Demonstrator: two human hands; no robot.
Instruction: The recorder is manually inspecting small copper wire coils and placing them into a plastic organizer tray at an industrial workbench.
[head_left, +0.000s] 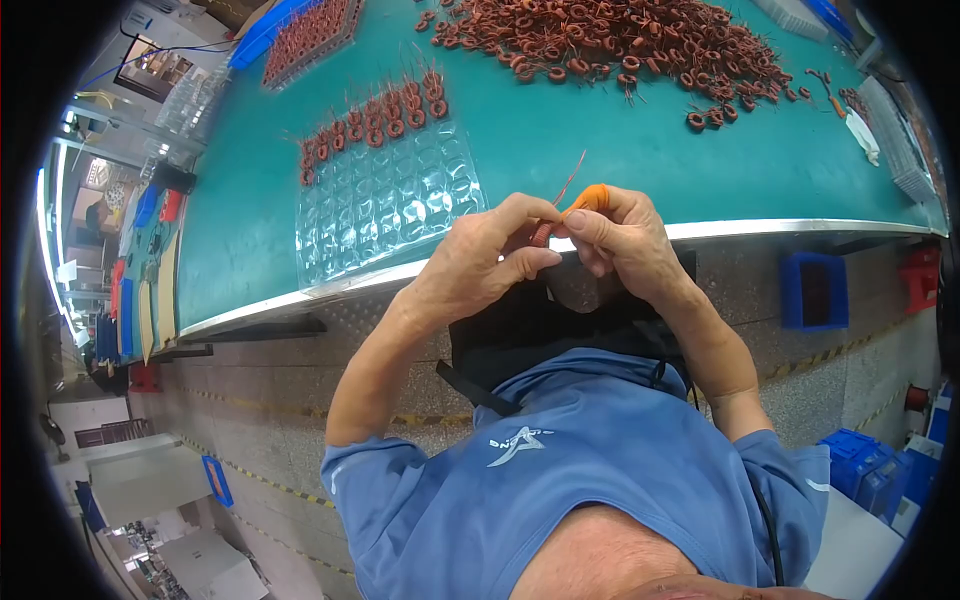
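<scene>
Reddish coil (pixel 541 236), green tabletop (pixel 560 125), orange finger cover (pixel 593 198), blue shirt (pixel 620 440), yellow-and-black striped floor tape (pixel 835 352)

The head view looks steeply down from the wearer's head, out over the chest and toward the far side of the green table (pixel 700 165). It sits close: the blue shirt (pixel 640 430) fills the near middle, with the left hand (pixel 468 255) and right hand (pixel 632 240) a little farther off, about central. Its wide fisheye reach takes in floor (pixel 270 370) to the left and right, bends the table's metal edge (pixel 780 229), and darkens to black around the rim.
</scene>
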